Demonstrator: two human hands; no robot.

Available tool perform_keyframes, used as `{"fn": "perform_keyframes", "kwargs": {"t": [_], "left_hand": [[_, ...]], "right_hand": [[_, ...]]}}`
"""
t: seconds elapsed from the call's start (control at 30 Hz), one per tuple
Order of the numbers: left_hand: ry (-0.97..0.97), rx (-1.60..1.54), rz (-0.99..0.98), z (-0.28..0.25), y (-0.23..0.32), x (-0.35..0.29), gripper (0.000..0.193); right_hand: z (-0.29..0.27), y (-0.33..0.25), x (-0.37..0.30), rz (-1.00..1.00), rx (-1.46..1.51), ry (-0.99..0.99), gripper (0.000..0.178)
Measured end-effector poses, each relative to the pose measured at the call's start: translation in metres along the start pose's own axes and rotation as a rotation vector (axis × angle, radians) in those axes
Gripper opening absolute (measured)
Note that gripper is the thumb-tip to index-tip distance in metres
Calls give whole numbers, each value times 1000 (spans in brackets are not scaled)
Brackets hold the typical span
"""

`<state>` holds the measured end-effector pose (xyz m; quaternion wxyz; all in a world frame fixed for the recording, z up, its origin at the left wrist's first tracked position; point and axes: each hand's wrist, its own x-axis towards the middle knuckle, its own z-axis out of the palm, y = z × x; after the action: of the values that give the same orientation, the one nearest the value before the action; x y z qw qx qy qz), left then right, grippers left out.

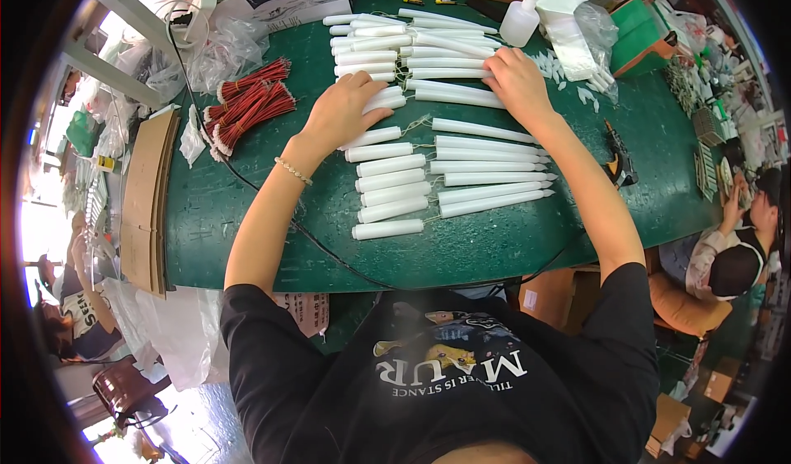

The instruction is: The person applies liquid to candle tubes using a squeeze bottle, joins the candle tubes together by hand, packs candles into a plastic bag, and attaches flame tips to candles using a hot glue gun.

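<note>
Rows of white plastic candle parts lie on the green table. Short white tubes (pixel 390 173) form the left column, and long tapered candle sticks (pixel 486 167) with pointed tips form the right one. Thin wires join the two columns. My left hand (pixel 346 108) is bent over a couple of short tubes in the middle of the left column, thumb on the near side and fingers on the far side. Across the table, my right hand (pixel 517 83) has its curled fingers on the right ends of the upper sticks. Its fingertips are partly hidden.
Bundles of red wires (pixel 251 105) lie to the left. Behind stand a white bottle (pixel 520 24) and plastic bags (pixel 568 35). A black-handled tool (pixel 621 157) rests at right. A black cable (pixel 329 252) crosses the near table. Another person (pixel 733 250) sits at the right.
</note>
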<state>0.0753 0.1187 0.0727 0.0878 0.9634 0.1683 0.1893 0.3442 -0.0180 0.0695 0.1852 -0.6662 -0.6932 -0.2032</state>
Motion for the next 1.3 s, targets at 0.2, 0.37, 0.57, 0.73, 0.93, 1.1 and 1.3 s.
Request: {"fn": "perform_keyframes", "kwargs": {"t": [0.2, 0.37, 0.57, 0.73, 0.93, 1.1, 1.3], "left_hand": [[28, -57, -21, 2, -1, -1, 39], [1, -89, 9, -2, -2, -1, 39], [-63, -121, 12, -6, 2, 1, 28], [-61, -177, 53, -7, 0, 1, 23], [-151, -257, 0, -12, 1, 0, 22], [-69, -283, -80, -10, -5, 4, 22], [370, 186, -16, -4, -14, 14, 20]], "right_hand": [[-17, -6, -13, 22, 171, 2, 17], [-38, -13, -26, 81, 292, -130, 15], [-28, -9, -31, 40, 267, -111, 16], [-24, -9, -28, -6, 159, -96, 18], [-32, -21, -29, -74, 33, -217, 21], [-25, -20, -30, -32, 192, -259, 34], [-25, -22, -28, 27, 223, -299, 38]]}}
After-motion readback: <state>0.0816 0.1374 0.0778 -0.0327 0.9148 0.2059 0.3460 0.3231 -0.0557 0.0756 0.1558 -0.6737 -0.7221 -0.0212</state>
